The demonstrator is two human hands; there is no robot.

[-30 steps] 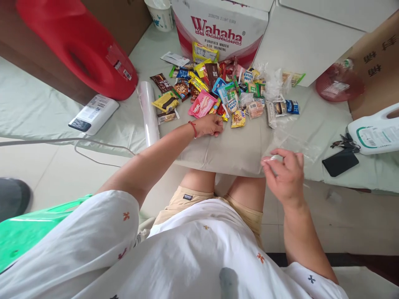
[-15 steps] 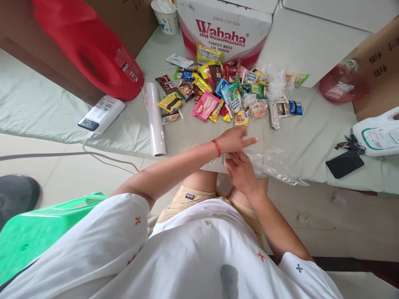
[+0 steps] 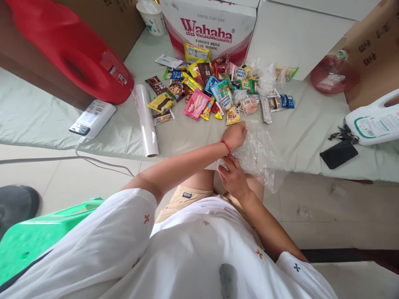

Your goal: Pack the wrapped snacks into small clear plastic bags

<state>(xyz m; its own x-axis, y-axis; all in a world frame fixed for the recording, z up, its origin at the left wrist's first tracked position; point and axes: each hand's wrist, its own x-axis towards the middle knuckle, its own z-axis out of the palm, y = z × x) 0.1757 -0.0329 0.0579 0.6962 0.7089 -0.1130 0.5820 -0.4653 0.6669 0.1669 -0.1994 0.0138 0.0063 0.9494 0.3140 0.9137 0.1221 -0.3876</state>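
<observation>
A clear plastic bag (image 3: pixel 258 147), crumpled and see-through, lies along the table's front edge and hangs partly over it. My left hand (image 3: pixel 234 135), with a red string round the wrist, is closed on the bag's upper left part, its fingertips mostly hidden. Just below that wrist, my right hand (image 3: pixel 233 178) has bent fingers closed at the bag's near left edge. Beyond both hands spreads a pile of wrapped snacks (image 3: pixel 197 104). The closest one to my left hand is a yellow cookie packet (image 3: pixel 233 116).
A roll of clear film (image 3: pixel 146 122) and a white phone-like device (image 3: pixel 92 119) on a cable lie left, by a red jug (image 3: pixel 75 58). A Wahaha carton (image 3: pixel 208 31) stands behind the snacks. On the right are a black case (image 3: pixel 339 155), keys and a white bottle (image 3: pixel 374 120).
My left hand has gone from outstretched fingers to a closed hand, slightly farther out. The bag has spread up and bunched to the left. My right hand has shifted slightly left and down.
</observation>
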